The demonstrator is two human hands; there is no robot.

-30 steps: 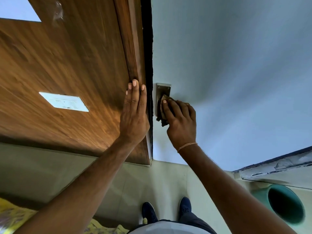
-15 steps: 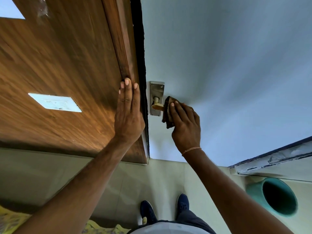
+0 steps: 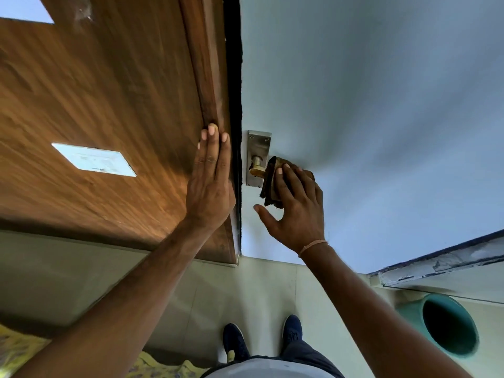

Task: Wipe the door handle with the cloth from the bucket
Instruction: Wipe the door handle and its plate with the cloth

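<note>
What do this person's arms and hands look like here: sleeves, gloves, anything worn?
Both forearms are bare as far as the frame shows, with no sleeves in view and no gloves. The left hand shows no rings or bands. The right hand has a thin orange thread band around its wrist.

wood-grain panel (image 3: 109, 105) left, pale blue wall (image 3: 381, 105), tiled floor (image 3: 259, 290).

Right hand (image 3: 297, 211) presses brown cloth (image 3: 272, 181) on door handle (image 3: 257, 171); left hand (image 3: 211, 186) flat on wood.
</note>
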